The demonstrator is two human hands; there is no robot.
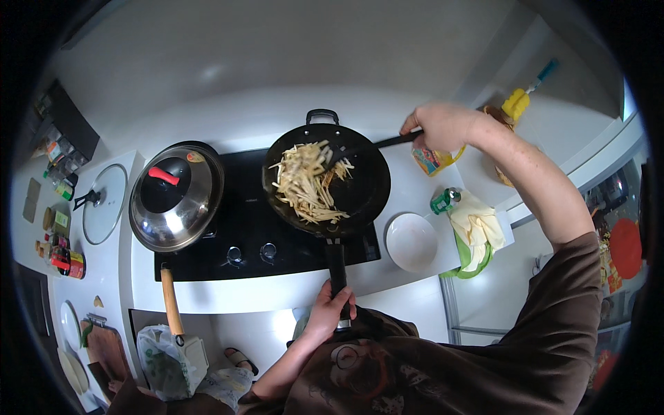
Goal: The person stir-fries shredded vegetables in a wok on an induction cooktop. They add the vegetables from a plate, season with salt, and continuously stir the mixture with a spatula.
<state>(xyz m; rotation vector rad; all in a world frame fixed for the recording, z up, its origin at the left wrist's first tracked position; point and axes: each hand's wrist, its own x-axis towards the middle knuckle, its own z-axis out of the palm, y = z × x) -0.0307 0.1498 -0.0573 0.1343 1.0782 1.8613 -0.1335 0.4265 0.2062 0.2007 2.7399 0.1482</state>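
Note:
My left hand is closed around the long black handle of a dark wok on the right side of the black cooktop. In my right hand is a black spatula, reaching into the wok from the right. Its blade is among pale, thin-cut food strips, and blur on the strips hides part of it. Most of the strips lie in the wok's left half, with some browned bits near the middle. To the right of the wok stands a white bowl.
A second pan under a domed steel lid sits on the left burner, its wooden handle jutting over the counter's front edge. Rightward are a green can, an oil bottle and a cloth. Bottles, a glass lid and a cutting board occupy the left counter.

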